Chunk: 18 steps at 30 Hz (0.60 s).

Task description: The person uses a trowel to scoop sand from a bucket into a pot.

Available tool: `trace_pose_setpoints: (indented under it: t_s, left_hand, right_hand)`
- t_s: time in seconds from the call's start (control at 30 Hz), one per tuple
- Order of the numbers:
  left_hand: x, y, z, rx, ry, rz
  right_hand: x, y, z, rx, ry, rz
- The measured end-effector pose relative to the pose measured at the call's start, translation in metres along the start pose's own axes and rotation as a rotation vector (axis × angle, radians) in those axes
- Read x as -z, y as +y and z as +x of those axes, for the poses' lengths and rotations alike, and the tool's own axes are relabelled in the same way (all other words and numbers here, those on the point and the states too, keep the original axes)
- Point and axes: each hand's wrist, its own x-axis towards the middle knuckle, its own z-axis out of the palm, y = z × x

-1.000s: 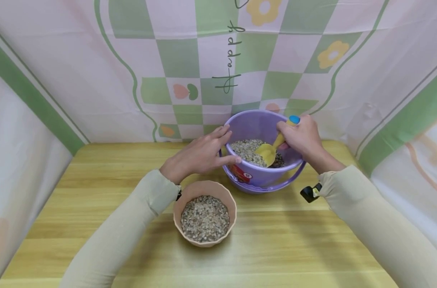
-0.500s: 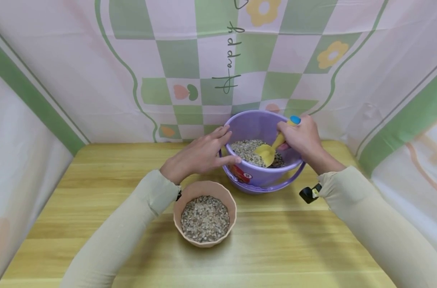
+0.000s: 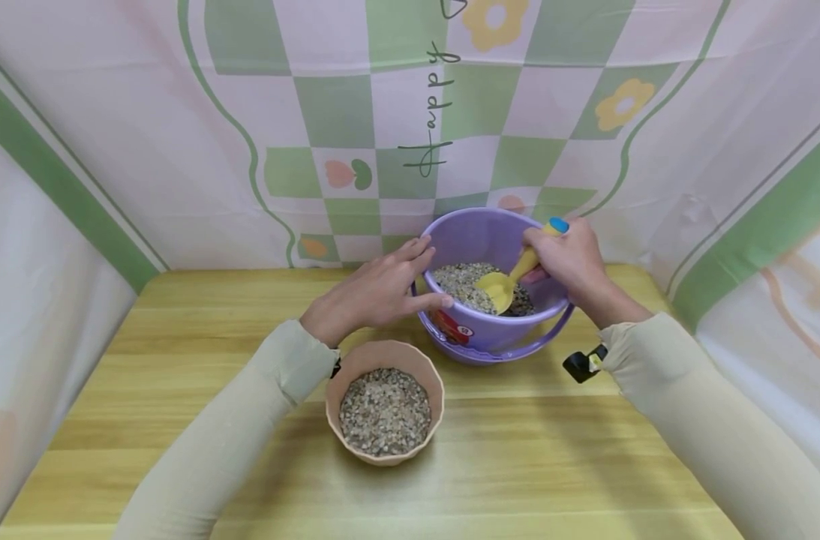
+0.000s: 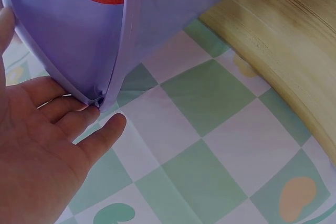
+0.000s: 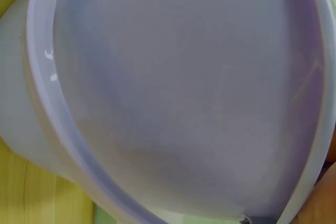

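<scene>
Small mixed grains (image 3: 458,283) lie in a purple bucket (image 3: 494,331), which seems tilted toward the person. The left hand (image 3: 376,291) rests on the bucket's left rim, thumb at the near edge; in the left wrist view this hand (image 4: 42,150) touches the rim with extended fingers beside the handle joint. Inside the bucket, the right hand (image 3: 573,259) grips the handle of a yellow scoop (image 3: 497,291) with a blue end, its blade against the grains. The right wrist view shows mostly the bucket's wall (image 5: 184,77), with part of that hand (image 5: 321,198) at the edge.
A peach bowl (image 3: 428,365) holding similar grains (image 3: 385,411) stands in front of the bucket, near the left forearm. The wooden table (image 3: 180,360) meets a green and white checked cloth (image 3: 335,109) behind. The bucket's handle (image 3: 548,337) hangs at its near side.
The right hand and the scoop's handle have shifted slightly right, while the blade has moved a little left within the bucket. The left hand stays in place.
</scene>
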Motion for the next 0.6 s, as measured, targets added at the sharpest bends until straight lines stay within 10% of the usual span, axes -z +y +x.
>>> trace_pose_setpoints:
  t_s: [0.6]
  left_hand:
    - [-0.0008,0.0003,-0.0003,0.011,0.002,-0.004]
  right_hand:
    - [0.0040,0.0004,0.0046,-0.026,-0.118,0.231]
